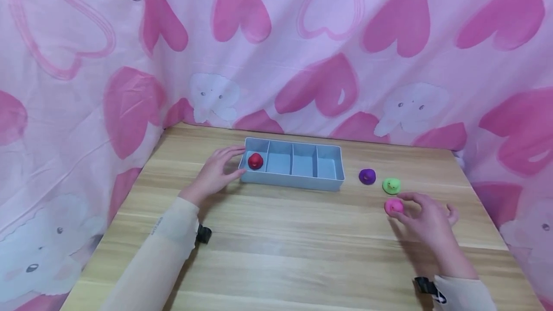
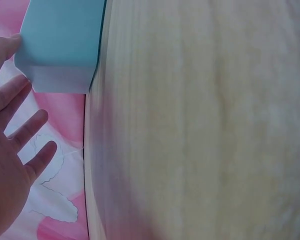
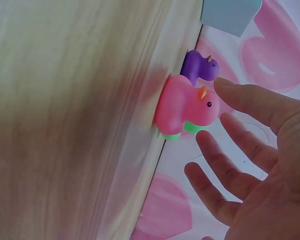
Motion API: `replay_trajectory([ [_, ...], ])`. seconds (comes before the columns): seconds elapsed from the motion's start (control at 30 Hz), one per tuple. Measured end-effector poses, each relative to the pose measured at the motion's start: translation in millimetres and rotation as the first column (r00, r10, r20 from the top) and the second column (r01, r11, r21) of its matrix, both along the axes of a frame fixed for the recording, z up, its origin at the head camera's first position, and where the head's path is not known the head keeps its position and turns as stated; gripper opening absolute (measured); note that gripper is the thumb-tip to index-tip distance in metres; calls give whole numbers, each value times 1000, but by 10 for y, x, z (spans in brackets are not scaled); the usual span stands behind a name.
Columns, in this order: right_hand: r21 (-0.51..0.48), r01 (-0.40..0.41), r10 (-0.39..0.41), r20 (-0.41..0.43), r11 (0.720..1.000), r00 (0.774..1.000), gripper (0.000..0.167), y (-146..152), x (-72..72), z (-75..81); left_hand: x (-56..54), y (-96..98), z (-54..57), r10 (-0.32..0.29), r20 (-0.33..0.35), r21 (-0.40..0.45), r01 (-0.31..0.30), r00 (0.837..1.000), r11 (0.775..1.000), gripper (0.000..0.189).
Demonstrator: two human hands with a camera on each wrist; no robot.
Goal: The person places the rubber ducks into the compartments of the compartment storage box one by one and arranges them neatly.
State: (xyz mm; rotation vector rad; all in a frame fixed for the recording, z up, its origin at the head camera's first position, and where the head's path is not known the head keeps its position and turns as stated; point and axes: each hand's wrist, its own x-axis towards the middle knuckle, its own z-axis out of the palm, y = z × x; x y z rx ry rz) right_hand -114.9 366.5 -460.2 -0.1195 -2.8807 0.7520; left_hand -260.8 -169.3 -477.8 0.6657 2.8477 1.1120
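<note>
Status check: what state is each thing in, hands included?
Four-compartment tray: upright, only leftmost compartment occupied
Red toy duck: inside that compartment
Purple toy duck: upright on table
Green toy duck: upright on table
Pink toy duck: upright on table
Left hand: spread at tray's left end
Right hand: spread beside pink duck, contact unclear

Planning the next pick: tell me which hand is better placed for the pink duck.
Likely the right hand: its fingers are right beside the pink duck, while the left hand is farther off, at the blue tray.
</note>
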Motion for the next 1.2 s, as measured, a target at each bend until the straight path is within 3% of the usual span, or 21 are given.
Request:
replay_trajectory([
  [0.33, -5, 1, -1, 58, 1000, 998, 43, 31, -2, -93, -5, 10, 1, -4, -17, -12, 4, 1000, 1000, 65],
  [0.6, -1, -13, 13, 28, 1000, 1000, 38, 29, -28, -107, 0, 7, -7, -6, -47, 3, 6, 999, 1000, 63],
  [1.2, 20, -17, 17, -1, 1000, 1000, 35, 10, -42, -71, 23, 16, 25, 0, -39, -6, -1, 999, 1000, 63],
])
